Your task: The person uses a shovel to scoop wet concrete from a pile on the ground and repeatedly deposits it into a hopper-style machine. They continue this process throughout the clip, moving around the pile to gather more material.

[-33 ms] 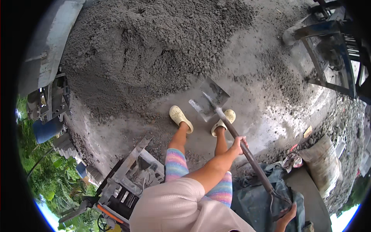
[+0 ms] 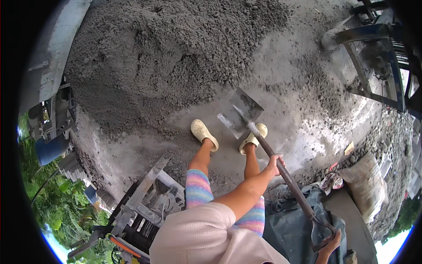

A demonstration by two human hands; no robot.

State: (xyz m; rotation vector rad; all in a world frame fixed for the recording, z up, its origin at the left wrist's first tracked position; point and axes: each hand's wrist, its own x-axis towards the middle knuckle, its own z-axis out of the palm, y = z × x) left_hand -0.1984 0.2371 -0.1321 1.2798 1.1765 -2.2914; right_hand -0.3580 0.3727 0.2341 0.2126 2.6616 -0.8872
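Observation:
A shovel [image 2: 288, 179] slants across the view, its square metal blade [image 2: 250, 104] low by the ground, just ahead of my right foot. Whether the blade touches the ground I cannot tell; it carries no load of the grey mix. Around the middle of the wooden shaft, the fingers of my left hand [image 2: 275, 165] are wrapped. Down at the lower right, my right hand [image 2: 332, 244] grips the D-shaped end handle.
A large heap of damp grey sand or mortar mix [image 2: 162, 57] spreads ahead. Metal-framed machinery [image 2: 149, 198] stands close at my left, a dark metal frame [image 2: 378, 66] at far right. A dark tarp [image 2: 290, 220] and a pale sack [image 2: 365, 185] lie at right.
The shovel and both hands sit very slightly farther right in the picture, and the whole view has shifted a little. My grip on the shaft and handle stays the same.

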